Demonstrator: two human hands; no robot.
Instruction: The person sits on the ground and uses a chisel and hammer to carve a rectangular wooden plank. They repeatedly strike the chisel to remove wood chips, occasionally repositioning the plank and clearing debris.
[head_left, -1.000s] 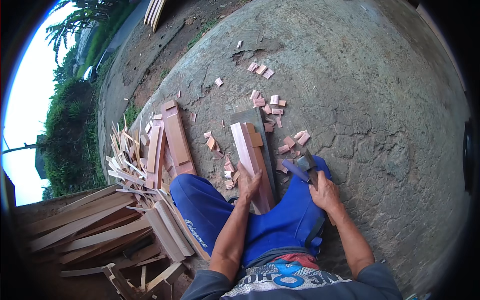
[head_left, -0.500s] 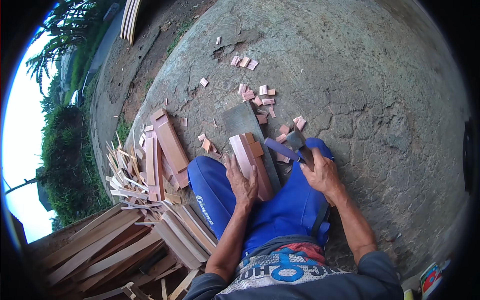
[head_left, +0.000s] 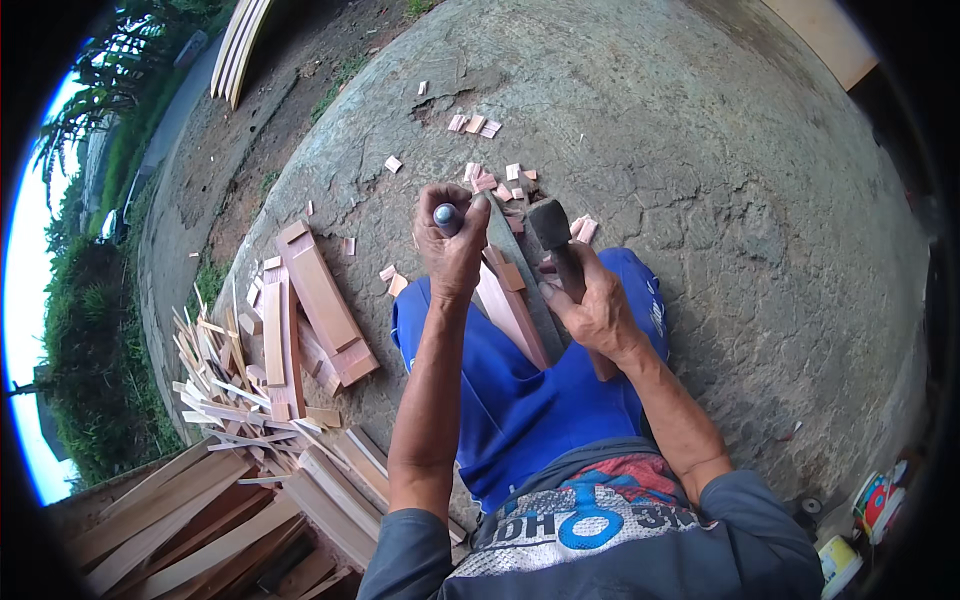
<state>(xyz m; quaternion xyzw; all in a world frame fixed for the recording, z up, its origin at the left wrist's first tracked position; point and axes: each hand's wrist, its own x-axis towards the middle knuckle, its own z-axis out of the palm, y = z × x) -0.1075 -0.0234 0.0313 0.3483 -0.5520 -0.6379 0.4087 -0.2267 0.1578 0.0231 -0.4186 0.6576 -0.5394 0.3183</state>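
Note:
My left hand (head_left: 452, 255) is closed around a chisel (head_left: 448, 217) with a purple handle, its rounded end facing up; the blade is hidden behind the hand. My right hand (head_left: 603, 312) grips a hammer (head_left: 549, 225) by its wooden handle, with the dark, blocky head raised over the work. Between my knees, a pinkish wooden piece (head_left: 508, 312) with small raised blocks lies on a dark grey board (head_left: 545, 325). The left hand is above the far end of this piece, covering part of it. Whether the chisel touches the wood cannot be seen.
Cut wood chips (head_left: 482, 180) are scattered on the concrete (head_left: 720, 200) ahead. Left of my knee lie shaped wooden pieces (head_left: 325, 300), beside a heap of thin offcuts (head_left: 215, 370) and stacked planks (head_left: 180, 500). At lower right stands a small yellow-and-white container (head_left: 838, 562).
The chisel has passed from my right hand to my left, which has lifted off the wooden piece and moved forward. My right hand, keeping the hammer, has shifted left toward the work.

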